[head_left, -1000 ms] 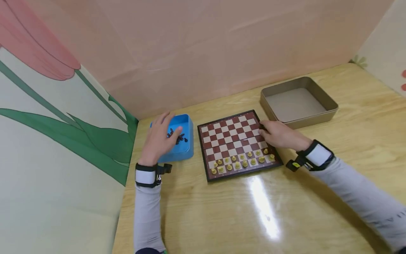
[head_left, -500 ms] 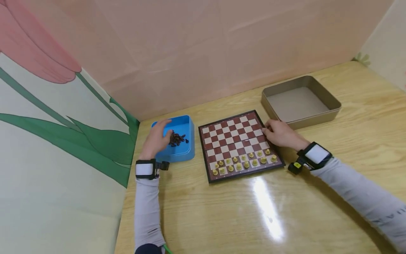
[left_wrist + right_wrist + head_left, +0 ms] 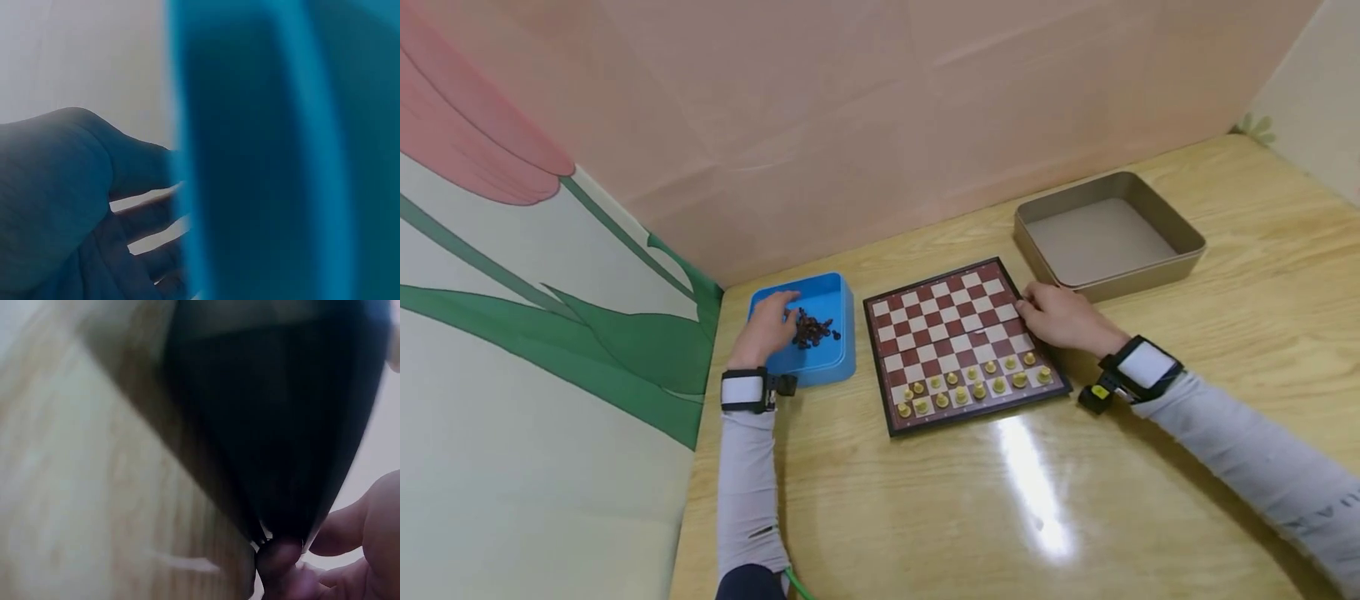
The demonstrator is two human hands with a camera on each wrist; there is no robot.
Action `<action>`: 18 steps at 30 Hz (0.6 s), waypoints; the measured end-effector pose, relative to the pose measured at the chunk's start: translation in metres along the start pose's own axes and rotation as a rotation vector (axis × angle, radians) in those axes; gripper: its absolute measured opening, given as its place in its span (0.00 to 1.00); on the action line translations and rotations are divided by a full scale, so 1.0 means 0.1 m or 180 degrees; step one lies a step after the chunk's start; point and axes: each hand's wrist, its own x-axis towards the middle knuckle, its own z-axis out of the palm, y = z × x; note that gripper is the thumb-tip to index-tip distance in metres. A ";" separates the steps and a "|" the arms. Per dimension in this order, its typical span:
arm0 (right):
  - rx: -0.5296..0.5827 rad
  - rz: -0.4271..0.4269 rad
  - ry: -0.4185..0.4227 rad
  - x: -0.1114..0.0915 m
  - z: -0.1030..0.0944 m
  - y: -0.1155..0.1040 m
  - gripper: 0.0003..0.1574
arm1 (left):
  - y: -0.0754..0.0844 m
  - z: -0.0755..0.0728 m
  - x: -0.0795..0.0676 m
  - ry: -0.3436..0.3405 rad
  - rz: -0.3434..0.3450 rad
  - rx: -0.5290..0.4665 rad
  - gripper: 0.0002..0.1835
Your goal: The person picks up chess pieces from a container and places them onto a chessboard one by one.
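Note:
My left hand [image 3: 766, 327] reaches over the left rim of a blue plastic box [image 3: 848, 350], its thumb and fingers spread apart beside a heap of dark chess pieces [image 3: 811, 332]. In the left wrist view the box wall [image 3: 250, 156] hides the fingertips. A magnetic-style folding chessboard [image 3: 943, 321] lies flat in the middle, with two rows of gold chess pieces [image 3: 962, 396] standing along its near side. My right hand [image 3: 1063, 321] holds the board's right edge. The right wrist view shows fingers [image 3: 340, 531] at the dark side of the board [image 3: 269, 425].
An open brown tray [image 3: 1105, 237] stands behind my right hand, close to the board's far right corner. The wooden table [image 3: 940, 517] meets a pink-covered wall [image 3: 865, 133] at the back and a flower-patterned wall [image 3: 535, 400] at the left.
My left hand has drawn back slightly to the left and lowered into the blue box, its fingers bending and baring more of the dark pieces. My right hand stays at the board's edge.

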 end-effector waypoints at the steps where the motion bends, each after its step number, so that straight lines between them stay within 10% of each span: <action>1: -0.0003 -0.0003 -0.0002 0.00 0.00 0.00 0.21 | 0.00 0.01 0.02 -0.0024 -0.0039 0.0020 0.25; 18: -0.0005 0.0050 0.0020 -0.03 -0.01 -0.03 0.19 | 0.04 0.10 0.12 -0.0241 -0.0270 0.0265 0.22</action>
